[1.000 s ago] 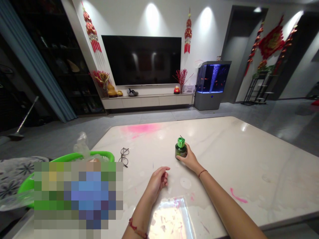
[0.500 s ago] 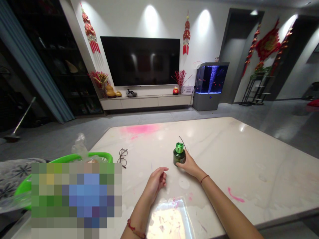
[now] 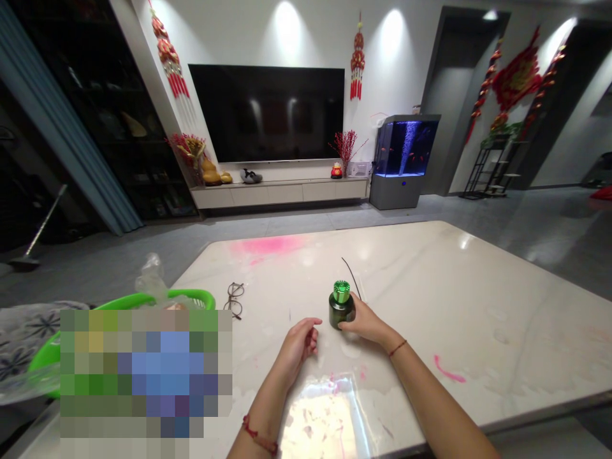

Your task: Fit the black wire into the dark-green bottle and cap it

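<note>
A dark green glass jar (image 3: 341, 312) with a bright green ridged cap stands on the white marble table (image 3: 468, 287). My right hand (image 3: 366, 323) lies against the jar's right side, with its fingers around the lower part. My left hand (image 3: 299, 347) rests just left of the jar, fingers loosely curled, touching nothing but the air above the table. A thin black wire (image 3: 352, 278) lies on the tabletop behind the jar. A pair of wire-framed glasses (image 3: 234, 300) lies further left.
A green plastic basket (image 3: 143, 299) with a clear plastic bag sits at the table's left edge, partly hidden by a pixelated patch. Pink stains mark the marble. Beyond the table stand a low TV cabinet and a lit aquarium.
The jar has slid toward me under my right hand, and the black wire now lies separately behind it. My left hand has barely moved.
</note>
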Tool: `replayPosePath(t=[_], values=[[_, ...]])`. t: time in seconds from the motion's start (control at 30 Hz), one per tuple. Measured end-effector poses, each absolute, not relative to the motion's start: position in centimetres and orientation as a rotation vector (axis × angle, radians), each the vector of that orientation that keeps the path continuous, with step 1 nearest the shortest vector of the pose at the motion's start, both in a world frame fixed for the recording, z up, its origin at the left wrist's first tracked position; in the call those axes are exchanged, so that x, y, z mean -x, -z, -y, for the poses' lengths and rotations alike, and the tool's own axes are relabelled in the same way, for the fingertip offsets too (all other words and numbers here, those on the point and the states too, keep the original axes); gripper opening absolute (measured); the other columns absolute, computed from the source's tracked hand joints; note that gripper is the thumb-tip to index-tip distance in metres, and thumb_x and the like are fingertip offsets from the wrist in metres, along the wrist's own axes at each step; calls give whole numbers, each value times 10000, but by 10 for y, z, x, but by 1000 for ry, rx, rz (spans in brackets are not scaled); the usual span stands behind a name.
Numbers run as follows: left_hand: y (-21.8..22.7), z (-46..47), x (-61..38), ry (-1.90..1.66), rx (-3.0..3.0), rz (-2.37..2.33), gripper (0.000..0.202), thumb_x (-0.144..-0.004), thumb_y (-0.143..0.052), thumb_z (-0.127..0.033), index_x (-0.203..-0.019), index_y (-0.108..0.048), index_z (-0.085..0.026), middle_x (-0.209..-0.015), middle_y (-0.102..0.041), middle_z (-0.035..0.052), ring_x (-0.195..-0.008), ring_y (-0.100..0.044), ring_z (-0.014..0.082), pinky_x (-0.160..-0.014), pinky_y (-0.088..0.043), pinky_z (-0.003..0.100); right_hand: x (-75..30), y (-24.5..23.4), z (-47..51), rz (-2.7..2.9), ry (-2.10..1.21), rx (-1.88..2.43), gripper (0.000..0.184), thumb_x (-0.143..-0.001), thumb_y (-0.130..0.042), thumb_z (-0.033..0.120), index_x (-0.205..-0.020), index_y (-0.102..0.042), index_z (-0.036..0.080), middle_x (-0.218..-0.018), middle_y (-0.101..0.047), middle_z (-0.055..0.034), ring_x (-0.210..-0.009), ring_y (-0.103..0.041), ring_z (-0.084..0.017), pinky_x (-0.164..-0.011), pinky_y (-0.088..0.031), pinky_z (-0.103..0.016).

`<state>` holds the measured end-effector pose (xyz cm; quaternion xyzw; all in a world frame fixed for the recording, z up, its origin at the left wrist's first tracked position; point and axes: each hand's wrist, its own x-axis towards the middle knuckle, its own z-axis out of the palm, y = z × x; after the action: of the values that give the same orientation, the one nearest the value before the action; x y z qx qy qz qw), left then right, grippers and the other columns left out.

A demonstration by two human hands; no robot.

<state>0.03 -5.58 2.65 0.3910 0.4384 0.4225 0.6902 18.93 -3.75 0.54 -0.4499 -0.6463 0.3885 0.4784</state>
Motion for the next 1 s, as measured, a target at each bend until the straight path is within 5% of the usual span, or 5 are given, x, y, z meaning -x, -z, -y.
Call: replayPosePath(t=[0.3,0.47,0.67,1.0], values=[[-26,56,-1,-924,-883,-1000,226,-689,-617,-326,-822,-602,-144,-538,-448,-63,-422,-375,36,-437,-340,165,-193,-14,43,1579,-1139,1066,528,-542,-661,104,-1050,-545,191,-1018,-612,-38,-922,-567,-198,-834,-442,-330],[-25,57,-3,-927,-907,-1027,232,-669,-645,-298,-838,-605,-143,-563,-470,-56,-433,-392,38,-449,-349,170,-195,-21,44,1521,-1263,940,545,-560,-754,227,-1070,-562,198,-1125,-600,-68,-1057,-544,-216,-944,-399,-374],[-29,62,-8,-974,-1081,-999,375,-561,-735,-230,-910,-621,-155,-906,-632,70,-731,-575,130,-650,-459,229,-197,-20,41,1378,-1118,953,584,-572,-770,294,-1103,-536,231,-1167,-582,-72,-1088,-542,-202,-989,-378,-378],[-26,59,-6,-962,-1055,-1006,436,-585,-745,-232,-991,-601,-166,-1153,-578,124,-884,-603,187,-737,-493,293,-198,-22,46,1392,-1181,978,523,-579,-769,282,-1053,-566,203,-1105,-618,-72,-1024,-581,-208,-956,-413,-391]])
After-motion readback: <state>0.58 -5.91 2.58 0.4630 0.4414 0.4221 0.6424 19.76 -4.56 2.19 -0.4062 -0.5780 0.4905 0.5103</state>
